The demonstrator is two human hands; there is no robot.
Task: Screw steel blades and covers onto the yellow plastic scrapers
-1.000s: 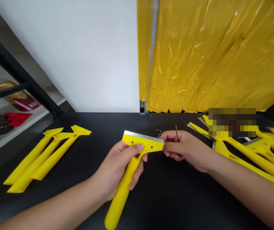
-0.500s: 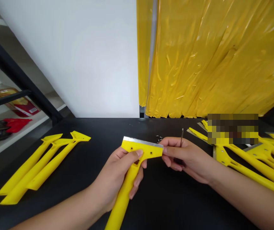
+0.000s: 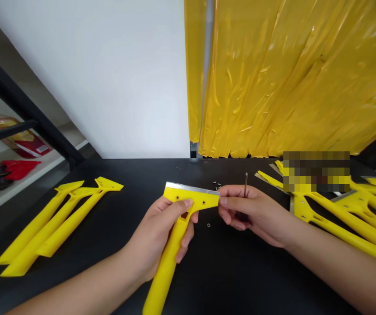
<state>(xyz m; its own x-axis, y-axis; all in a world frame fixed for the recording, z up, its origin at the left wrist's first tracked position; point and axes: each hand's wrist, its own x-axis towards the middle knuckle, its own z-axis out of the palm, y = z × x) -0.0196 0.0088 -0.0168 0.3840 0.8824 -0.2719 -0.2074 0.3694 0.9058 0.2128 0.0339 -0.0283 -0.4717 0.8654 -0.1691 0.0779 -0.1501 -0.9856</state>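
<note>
No legible text can be made out. Printing is discernible on a bottle label [image 3: 0, 125] and a red packet [image 3: 32, 147], but it is too small to be read.

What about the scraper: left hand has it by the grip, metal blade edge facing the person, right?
Not quite: the head view shows the metal blade edge of the yellow scraper facing away from the person. The left hand does have it by the grip.
</note>
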